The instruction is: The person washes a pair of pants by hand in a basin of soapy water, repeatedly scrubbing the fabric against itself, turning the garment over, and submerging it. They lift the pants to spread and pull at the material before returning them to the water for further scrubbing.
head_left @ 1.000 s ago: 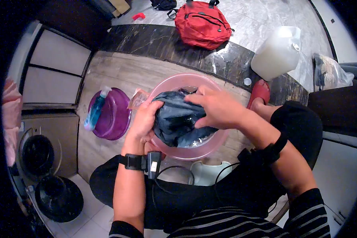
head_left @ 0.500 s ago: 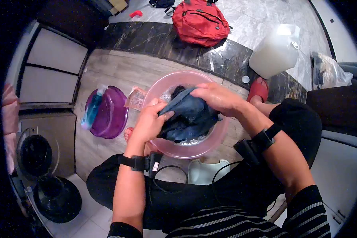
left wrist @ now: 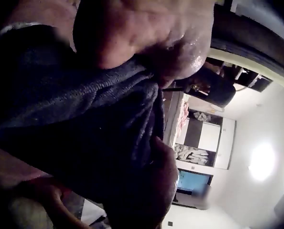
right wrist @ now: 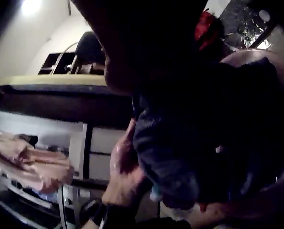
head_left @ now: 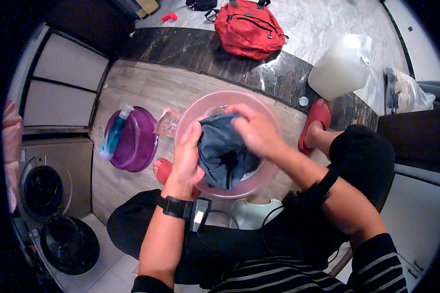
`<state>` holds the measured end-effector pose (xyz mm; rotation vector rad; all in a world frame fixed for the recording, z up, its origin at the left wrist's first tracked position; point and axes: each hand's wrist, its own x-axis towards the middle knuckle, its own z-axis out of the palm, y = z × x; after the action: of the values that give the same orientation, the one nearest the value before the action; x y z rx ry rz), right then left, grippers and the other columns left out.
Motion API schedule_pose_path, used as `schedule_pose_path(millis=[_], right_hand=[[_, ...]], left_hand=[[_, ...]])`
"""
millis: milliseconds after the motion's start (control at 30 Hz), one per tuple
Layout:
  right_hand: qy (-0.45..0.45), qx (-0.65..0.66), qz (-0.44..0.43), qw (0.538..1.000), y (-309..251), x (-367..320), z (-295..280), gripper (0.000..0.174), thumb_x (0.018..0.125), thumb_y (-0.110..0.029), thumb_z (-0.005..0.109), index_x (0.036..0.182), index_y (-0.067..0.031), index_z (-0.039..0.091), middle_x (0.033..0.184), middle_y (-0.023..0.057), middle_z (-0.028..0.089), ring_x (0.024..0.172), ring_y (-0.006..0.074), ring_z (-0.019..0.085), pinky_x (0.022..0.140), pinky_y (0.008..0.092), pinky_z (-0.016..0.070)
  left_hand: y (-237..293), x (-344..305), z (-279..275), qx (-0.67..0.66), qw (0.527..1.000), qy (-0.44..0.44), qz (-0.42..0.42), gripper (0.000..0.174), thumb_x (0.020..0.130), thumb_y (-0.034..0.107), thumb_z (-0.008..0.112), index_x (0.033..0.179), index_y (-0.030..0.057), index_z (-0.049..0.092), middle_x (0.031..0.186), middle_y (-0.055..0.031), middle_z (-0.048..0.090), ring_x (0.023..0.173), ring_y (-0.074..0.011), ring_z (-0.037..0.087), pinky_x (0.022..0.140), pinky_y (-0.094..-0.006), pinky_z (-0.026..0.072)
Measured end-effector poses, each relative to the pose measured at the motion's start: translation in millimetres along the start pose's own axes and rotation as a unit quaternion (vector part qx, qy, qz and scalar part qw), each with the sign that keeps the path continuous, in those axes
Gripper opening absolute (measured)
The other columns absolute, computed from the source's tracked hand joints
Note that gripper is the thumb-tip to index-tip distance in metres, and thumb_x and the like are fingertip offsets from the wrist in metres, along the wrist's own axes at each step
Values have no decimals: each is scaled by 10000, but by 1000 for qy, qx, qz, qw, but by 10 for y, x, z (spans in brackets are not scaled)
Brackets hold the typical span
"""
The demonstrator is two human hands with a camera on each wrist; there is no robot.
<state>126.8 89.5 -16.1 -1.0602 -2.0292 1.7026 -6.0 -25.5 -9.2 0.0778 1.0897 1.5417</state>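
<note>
A wet, dark blue garment (head_left: 225, 151) hangs bunched over the pink basin (head_left: 195, 105), with a dark hollow fold in its middle. My left hand (head_left: 187, 156) grips its left side, thumb along the near face and the other fingers mostly hidden. At the upper right edge my right hand (head_left: 256, 132) holds the cloth with curled fingers. Soapy water shows in the basin beside the garment. In the left wrist view the cloth (left wrist: 80, 109) is drawn into creases. The right wrist view shows the left hand (right wrist: 125, 164) against the garment's edge.
Left of the basin, a blue bottle (head_left: 115, 132) lies across a purple basin (head_left: 137, 146), near a printed packet (head_left: 167, 122). A pale stool (head_left: 254, 212) stands close in front. A red backpack (head_left: 249, 29) and a whitish jug (head_left: 340, 68) stand beyond, by the dark stone ledge (head_left: 181, 51).
The garment has gone from lying bunched low, to an edge stretched between both hands, to a gathered bundle over the basin. The right hand has shifted its hold along the cloth.
</note>
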Motion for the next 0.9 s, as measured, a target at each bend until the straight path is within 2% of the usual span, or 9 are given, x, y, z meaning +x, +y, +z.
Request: schedule_pose_path(millis=[200, 333, 367, 400, 600, 633, 800, 867, 900], right_hand=[[15, -181, -153, 971, -37, -252, 400, 296, 913, -341, 508, 898, -48, 549, 871, 207, 628, 728, 410, 622, 626, 502, 514], [95, -195, 2, 976, -181, 13, 316, 411, 967, -366, 398, 869, -19, 597, 795, 246, 633, 740, 438, 623, 663, 527, 509], [80, -178, -70, 978, -113, -50, 414, 441, 969, -375, 385, 840, -16, 606, 786, 255, 634, 752, 454, 620, 686, 543, 506], [56, -147, -57, 986, -166, -191, 485, 413, 960, -357, 421, 825, -10, 600, 793, 261, 619, 765, 454, 606, 689, 527, 488], [88, -161, 27, 983, -195, 12, 394, 433, 959, -361, 421, 780, -8, 596, 798, 261, 610, 772, 449, 596, 683, 507, 476], [61, -173, -24, 983, -203, -124, 474, 432, 957, -366, 429, 774, -16, 602, 794, 257, 617, 753, 450, 597, 683, 510, 477], [84, -180, -20, 980, -191, 105, 304, 427, 958, -349, 422, 770, -13, 605, 760, 261, 608, 734, 466, 588, 683, 528, 473], [116, -183, -48, 975, -86, 74, 418, 424, 962, -335, 410, 778, -2, 599, 764, 261, 612, 739, 454, 601, 689, 520, 475], [34, -186, -42, 981, -218, -141, 470, 416, 961, -341, 414, 801, -1, 594, 775, 261, 611, 765, 450, 603, 670, 512, 468]], left_hand=[[-209, -8, 225, -82, 982, 127, -116, 411, 973, 433, 462, 1112, 59, 561, 1014, -85, 605, 957, -198, 596, 783, -362, 508], [-345, 70, 277, 13, 989, 143, -43, 425, 995, 397, 404, 1149, 30, 554, 1088, -103, 592, 988, -192, 578, 825, -345, 490], [-309, 120, 177, 48, 990, 133, -11, 417, 995, 396, 408, 1142, 35, 557, 1073, -105, 596, 981, -191, 581, 822, -347, 492], [-177, 145, 19, 30, 990, 114, -71, 389, 998, 382, 414, 1126, 46, 563, 1043, -103, 604, 963, -188, 585, 813, -349, 494], [-269, 9, 314, 31, 988, 151, -23, 396, 1003, 354, 418, 1165, 19, 553, 1037, -94, 611, 934, -187, 588, 804, -348, 489], [-225, 64, 185, 70, 989, 131, -20, 409, 1003, 348, 420, 1199, 9, 541, 1046, -99, 613, 927, -193, 593, 808, -346, 491], [-245, -89, 461, 13, 988, 148, -40, 358, 1008, 370, 392, 963, 59, 562, 850, -59, 604, 824, -157, 606, 729, -370, 510], [-187, 7, 290, 57, 987, 142, -40, 366, 998, 362, 419, 1128, 41, 539, 972, -84, 623, 853, -202, 624, 754, -373, 525], [-154, 76, 164, 75, 987, 140, -41, 403, 993, 358, 433, 1211, 33, 527, 1032, -97, 633, 868, -224, 633, 767, -374, 532]])
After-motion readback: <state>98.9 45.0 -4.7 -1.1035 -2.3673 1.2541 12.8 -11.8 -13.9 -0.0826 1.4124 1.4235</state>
